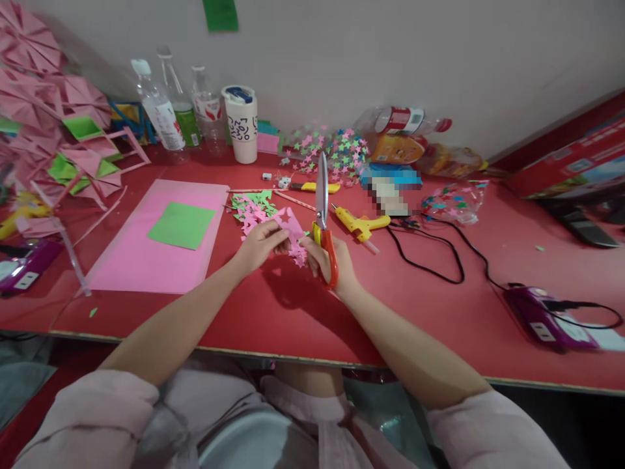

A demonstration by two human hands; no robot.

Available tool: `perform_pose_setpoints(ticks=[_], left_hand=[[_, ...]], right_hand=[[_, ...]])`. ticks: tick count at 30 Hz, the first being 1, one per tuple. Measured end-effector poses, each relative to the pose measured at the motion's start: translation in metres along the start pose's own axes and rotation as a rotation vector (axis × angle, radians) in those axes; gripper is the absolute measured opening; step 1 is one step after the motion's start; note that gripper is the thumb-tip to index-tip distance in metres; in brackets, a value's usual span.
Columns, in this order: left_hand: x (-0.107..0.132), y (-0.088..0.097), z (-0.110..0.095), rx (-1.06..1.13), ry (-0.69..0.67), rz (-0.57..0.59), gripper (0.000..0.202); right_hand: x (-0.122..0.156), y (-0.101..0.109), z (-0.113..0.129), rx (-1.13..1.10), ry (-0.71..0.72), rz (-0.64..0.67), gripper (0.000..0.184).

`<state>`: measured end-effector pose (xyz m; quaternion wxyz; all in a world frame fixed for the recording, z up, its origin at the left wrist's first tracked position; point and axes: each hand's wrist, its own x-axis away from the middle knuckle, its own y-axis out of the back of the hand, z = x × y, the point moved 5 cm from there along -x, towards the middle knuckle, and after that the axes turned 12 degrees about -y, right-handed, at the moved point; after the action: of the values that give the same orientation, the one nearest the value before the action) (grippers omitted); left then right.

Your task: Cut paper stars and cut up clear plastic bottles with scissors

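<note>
Pinched between the fingers of my left hand [260,247] is a piece of pink paper [291,225] with star-shaped cut-outs. My right hand [342,266] is closed around the orange and yellow handles of a pair of scissors [322,195], whose blades point upward, away from me. Its fingertips reach the right edge of the pink paper. Small pink paper stars [299,255] show below and between the hands. Just beyond my left hand lies a heap of pink and green paper cut-outs [251,210]. A yellow glue gun [360,225] rests to the right of the scissors.
On the red table [234,319], large pink sheets [141,273] lie left under a green paper square [181,226]. Behind are bottles [159,114], a cup [243,133], a yellow cutter [317,187] and bagged stars [346,156]. Black cords [439,277] and a purple power strip [547,319] lie right.
</note>
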<state>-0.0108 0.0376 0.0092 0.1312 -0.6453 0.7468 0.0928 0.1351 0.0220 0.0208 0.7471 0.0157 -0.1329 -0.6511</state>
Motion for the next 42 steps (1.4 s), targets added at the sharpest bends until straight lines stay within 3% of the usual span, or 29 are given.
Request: perform_pose_setpoints(ticks=[5,12,21,32,42], left_hand=[[-0.006,0.031,-0.007,0.21,-0.052,-0.317,0.015],[-0.01,0.058,-0.019,0.227,-0.151,-0.528,0.017],[-0.009,0.049,-0.019,0.158,-0.182,-0.454,0.016],[-0.008,0.049,-0.026,0.143,-0.215,-0.441,0.008],[-0.008,0.049,-0.026,0.125,-0.211,-0.442,0.011]], right_hand=[[0.004,-0.009,-0.001,0.166,-0.073,0.152,0.043],[0.006,-0.013,-0.002,0.517,-0.036,0.226,0.05],[0.006,-0.013,-0.003,0.55,-0.049,0.237,0.053],[0.012,-0.017,-0.004,0.308,-0.19,0.333,0.048],[0.013,-0.018,-0.005,0.27,-0.232,0.336,0.046]])
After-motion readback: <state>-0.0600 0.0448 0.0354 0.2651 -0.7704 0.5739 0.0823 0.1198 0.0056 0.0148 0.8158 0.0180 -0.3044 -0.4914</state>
